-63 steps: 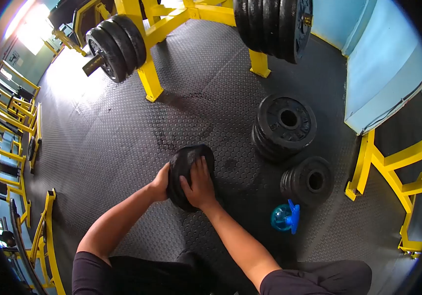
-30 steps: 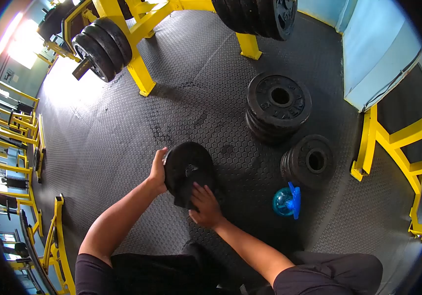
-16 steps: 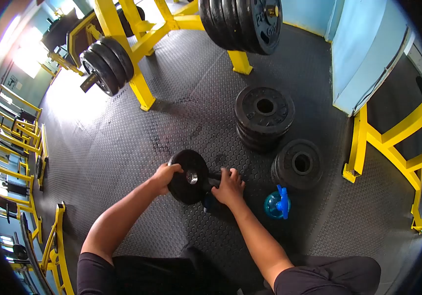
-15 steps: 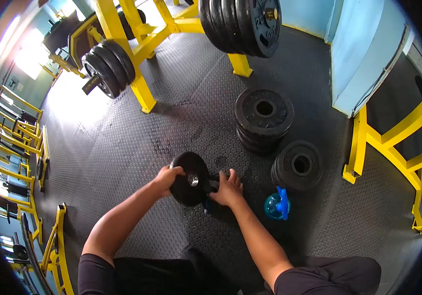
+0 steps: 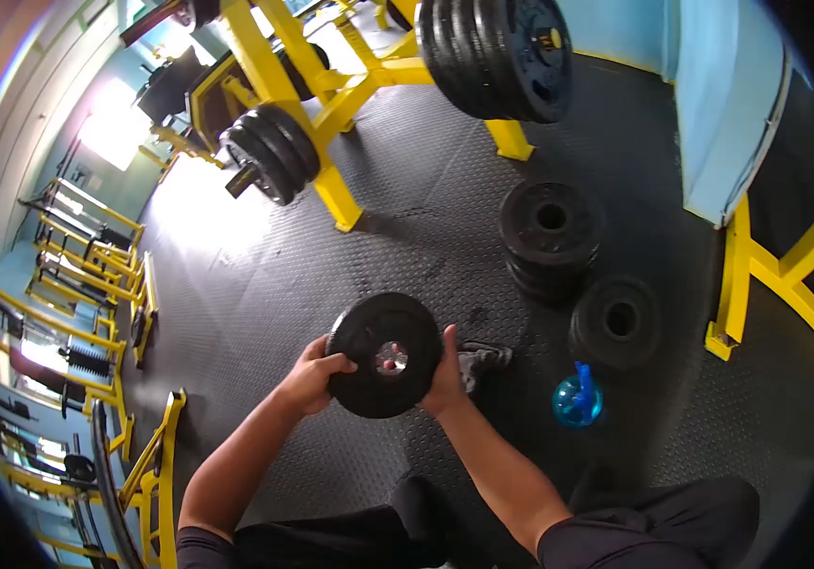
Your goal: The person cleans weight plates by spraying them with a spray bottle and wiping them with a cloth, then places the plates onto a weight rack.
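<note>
Between my two hands is a round black weight plate [image 5: 359, 327], held up off the floor with its face toward me. My left hand [image 5: 312, 377] grips its left rim, thumb on the front face. At the right rim is my right hand [image 5: 443, 379], closed on the plate with the thumb pointing up. Fingertips show through the plate's centre hole. A crumpled dark grey cloth-like item [image 5: 484, 358] lies on the floor just right of my right hand.
Two stacks of black plates, a taller one [image 5: 551, 248] and a lower one [image 5: 606, 332], stand to the right. Near them is a blue spray bottle [image 5: 577, 403]. A yellow rack [image 5: 336, 194] loaded with plates rises ahead. Another yellow frame [image 5: 734, 284] stands at far right.
The plate has been raised and turned to face me. My right hand has left the dark item on the floor and taken the plate's right rim. The view has shifted left.
</note>
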A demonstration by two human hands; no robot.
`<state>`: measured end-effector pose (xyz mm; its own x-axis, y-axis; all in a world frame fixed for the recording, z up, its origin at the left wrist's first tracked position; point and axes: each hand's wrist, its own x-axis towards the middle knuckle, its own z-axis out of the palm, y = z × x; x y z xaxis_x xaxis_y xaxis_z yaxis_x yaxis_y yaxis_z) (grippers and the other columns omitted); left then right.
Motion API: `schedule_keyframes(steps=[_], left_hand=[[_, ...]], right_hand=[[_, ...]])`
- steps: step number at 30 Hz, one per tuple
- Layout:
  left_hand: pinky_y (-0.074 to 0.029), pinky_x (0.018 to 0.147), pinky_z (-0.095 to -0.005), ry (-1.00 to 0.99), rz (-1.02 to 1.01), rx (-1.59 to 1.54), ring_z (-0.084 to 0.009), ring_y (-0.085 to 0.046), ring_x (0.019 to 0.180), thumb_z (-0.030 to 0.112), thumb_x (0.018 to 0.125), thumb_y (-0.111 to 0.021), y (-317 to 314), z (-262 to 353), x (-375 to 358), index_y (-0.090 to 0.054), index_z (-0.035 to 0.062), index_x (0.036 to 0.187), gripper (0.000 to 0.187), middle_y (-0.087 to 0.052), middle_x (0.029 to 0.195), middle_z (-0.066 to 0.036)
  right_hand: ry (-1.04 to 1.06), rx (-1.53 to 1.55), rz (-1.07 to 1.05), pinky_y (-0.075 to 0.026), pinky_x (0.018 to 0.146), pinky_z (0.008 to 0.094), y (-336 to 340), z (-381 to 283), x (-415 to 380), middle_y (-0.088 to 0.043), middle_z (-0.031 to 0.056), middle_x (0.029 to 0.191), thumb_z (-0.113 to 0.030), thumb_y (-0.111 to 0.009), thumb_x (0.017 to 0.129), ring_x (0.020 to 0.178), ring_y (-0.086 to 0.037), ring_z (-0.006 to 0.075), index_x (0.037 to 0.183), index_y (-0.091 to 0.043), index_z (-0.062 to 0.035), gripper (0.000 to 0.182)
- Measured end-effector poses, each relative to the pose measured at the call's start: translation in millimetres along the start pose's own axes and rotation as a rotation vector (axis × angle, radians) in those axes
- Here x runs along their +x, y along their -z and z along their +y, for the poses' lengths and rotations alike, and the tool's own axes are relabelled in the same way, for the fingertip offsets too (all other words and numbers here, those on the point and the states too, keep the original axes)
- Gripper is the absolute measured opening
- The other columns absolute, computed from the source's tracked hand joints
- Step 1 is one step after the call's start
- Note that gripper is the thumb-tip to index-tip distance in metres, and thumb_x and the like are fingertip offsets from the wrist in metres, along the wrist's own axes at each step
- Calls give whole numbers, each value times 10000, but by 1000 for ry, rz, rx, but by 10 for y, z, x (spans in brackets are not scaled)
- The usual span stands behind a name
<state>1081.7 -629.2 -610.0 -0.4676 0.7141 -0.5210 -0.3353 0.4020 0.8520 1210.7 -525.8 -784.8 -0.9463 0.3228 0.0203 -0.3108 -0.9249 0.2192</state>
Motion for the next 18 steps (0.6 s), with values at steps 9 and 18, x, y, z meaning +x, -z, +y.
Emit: schedule_keyframes(steps=[9, 18], left_hand=[[-515, 940, -429, 116, 90, -204, -260, -659, 987, 364, 985, -495, 32, -480, -73, -548, 10, 1265, 454, -649, 1163, -144], [-466, 1011, -461, 24, 14, -237, -284, -625, 1089, 499, 1000, -297, -2, 162, -346, -482, 47, 1372, 614, -612, 1250, -155]], right_hand=[[45, -250, 111, -479, 1005, 404, 128, 153, -184, -575, 96, 1323, -578, -304, 1009, 1174, -577, 231, 1382, -474, -57, 663], [106, -390, 183, -534, 900, 393, -813, 168, -114, -626, 96, 1249, -558, -301, 1018, 1066, -633, 217, 1350, -506, -43, 646]])
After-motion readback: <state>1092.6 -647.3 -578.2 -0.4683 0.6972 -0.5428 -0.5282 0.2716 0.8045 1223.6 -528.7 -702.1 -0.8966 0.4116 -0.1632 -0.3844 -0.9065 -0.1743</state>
